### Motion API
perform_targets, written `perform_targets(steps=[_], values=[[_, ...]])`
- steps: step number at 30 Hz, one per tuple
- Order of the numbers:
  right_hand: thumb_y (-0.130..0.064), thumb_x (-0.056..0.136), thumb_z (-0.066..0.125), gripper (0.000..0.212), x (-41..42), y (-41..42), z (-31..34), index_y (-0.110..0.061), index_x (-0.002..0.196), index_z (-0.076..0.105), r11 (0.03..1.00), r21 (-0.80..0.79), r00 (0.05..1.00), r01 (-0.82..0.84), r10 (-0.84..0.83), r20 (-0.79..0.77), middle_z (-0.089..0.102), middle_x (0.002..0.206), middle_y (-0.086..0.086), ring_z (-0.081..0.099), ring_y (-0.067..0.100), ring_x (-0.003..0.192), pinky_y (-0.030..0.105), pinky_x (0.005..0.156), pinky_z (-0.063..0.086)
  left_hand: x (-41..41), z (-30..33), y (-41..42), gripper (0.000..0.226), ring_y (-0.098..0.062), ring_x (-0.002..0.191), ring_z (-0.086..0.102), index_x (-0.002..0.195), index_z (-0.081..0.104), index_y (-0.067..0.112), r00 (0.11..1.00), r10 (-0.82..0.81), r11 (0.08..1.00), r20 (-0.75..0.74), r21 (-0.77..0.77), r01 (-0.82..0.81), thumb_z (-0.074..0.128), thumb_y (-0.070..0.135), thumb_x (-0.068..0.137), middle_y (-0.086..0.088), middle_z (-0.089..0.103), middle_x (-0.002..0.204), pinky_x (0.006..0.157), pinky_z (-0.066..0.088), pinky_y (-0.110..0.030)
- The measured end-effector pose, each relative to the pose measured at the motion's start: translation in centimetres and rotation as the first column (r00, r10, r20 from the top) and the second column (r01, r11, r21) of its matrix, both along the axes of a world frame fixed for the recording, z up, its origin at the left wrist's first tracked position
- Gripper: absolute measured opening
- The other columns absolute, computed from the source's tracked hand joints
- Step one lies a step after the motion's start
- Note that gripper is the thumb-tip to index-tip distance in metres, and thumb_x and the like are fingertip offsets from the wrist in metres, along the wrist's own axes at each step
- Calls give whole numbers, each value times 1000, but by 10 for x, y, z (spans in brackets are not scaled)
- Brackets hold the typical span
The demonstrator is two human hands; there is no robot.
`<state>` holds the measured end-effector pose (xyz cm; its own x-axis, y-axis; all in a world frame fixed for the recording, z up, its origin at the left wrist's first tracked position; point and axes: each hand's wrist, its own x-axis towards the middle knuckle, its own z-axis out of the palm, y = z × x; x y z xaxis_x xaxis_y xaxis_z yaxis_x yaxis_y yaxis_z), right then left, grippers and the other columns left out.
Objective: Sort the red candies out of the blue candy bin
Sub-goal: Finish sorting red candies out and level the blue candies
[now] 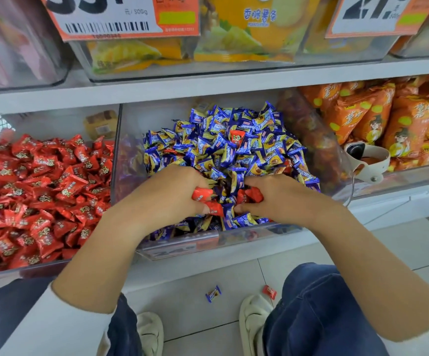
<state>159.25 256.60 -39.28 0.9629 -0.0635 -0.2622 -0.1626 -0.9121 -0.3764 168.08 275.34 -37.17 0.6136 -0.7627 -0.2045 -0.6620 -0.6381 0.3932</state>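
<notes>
Standing closest are two pale shoes point(253, 319) on the tiled floor point(413, 242), with blue trouser legs above them. Between the shoes and the shelf lie two dropped sweets: a blue one point(213, 293) and a red one point(269, 291), a little apart.

Next come two bare arms with white sleeves pushed back. Both hands reach into the clear blue bin point(182, 246), in the middle of the low shelf. The left hand point(175, 192) is curled shut on red candies point(202, 194); one pokes out by the fingers and another sits at the thumb tip. The right hand point(280, 196) is curled too, with its fingers closed on more red candy point(253, 195). The two hands are just beside each other, near the front of the bin.

Past the hands the blue candies point(234, 145) pile up high. One red candy point(237, 136) sits on top of the pile, farther back. A few bits of red peek out between the blue wrappers.

Left of the blue bin is another clear bin full of red sweets point(36, 191). On the right side, a white scoop point(367, 160) rests on the edge of a bin, and orange snack bags point(377, 119) fill that bin.

Up on the next shelf are yellow snack bags point(246, 34) in clear boxes. Orange and white price cards point(121, 16) hang on the front of them.
</notes>
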Motion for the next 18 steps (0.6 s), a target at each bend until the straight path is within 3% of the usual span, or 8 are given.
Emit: perform_targets(steps=[4, 8, 13, 15, 18], values=[[-50, 78, 69, 35, 5, 3, -3, -23, 87, 49, 1000, -3, 1000, 0, 0, 25, 52, 71, -3, 49, 13, 68, 23, 54, 34, 1, 5, 4, 14, -7, 64, 55, 88, 71, 21, 998, 49, 998, 35, -35, -48, 72, 34, 80, 4, 64, 69, 57, 39, -21], [-35, 78, 71, 22, 8, -4, 5, -21, 92, 62, 997, 37, 991, 61, -65, 118, 62, 80, -3, 58, 16, 79, 27, 64, 41, 3, 17, 13, 14, -9, 69, 57, 88, 72, 25, 988, 100, 991, 116, -97, -89, 72, 36, 79, 6, 65, 74, 68, 45, -28], [-28, 75, 75, 14, 13, -22, 21, -20, 78, 63, 967, 216, 983, 137, -159, 87, 66, 76, 3, 62, 19, 72, 31, 68, 48, 9, 36, 41, 16, -17, 80, 61, 92, 73, 28, 956, 230, 940, 180, -294, -171, 74, 33, 77, 5, 69, 84, 67, 38, -26], [-24, 75, 75, 14, 15, -17, 24, -17, 83, 65, 951, 269, 980, 150, -179, 87, 66, 78, 5, 61, 19, 71, 33, 68, 49, 12, 38, 54, 16, -14, 79, 61, 91, 73, 30, 942, 292, 905, 166, -368, -216, 75, 32, 75, 6, 69, 83, 66, 38, -16], [-19, 78, 75, 14, 18, 5, 34, -17, 89, 66, 865, 483, 959, 138, -239, 153, 62, 75, -3, 55, 3, 64, 16, 62, 46, 15, 40, 77, 17, -10, 78, 59, 89, 72, 30, 919, 369, 845, 141, -463, -268, 78, 32, 73, 8, 66, 81, 70, 35, -6]])
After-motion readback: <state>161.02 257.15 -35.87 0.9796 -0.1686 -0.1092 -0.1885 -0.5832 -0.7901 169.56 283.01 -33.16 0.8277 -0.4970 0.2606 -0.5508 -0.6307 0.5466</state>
